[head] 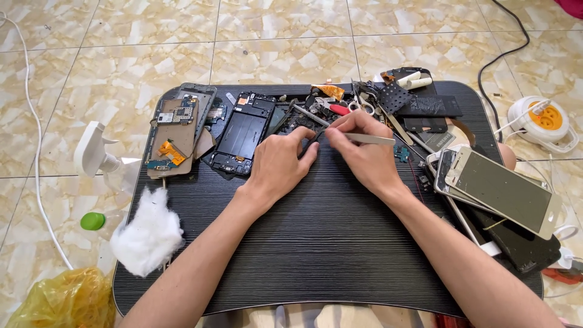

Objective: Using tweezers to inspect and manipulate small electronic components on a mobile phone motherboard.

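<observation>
Fingers of my right hand (364, 152) pinch tweezers (370, 138); my left hand (280, 163) curls, fingertips pressing a small dark part (311, 141) at the far middle of the black tray (316, 243). My fingers hide most of that part, so I can't make out what it is.

Clutter all around our black lap desk (328, 255).
We see cotton wool (147, 234) at its left edge, stacked phones (504, 191) on the right, an open phone frame (243, 133) up top, scissors (358, 104), a yellow bag (64, 300), a green cap (92, 221), a cable reel (542, 121) on the tiles.
</observation>
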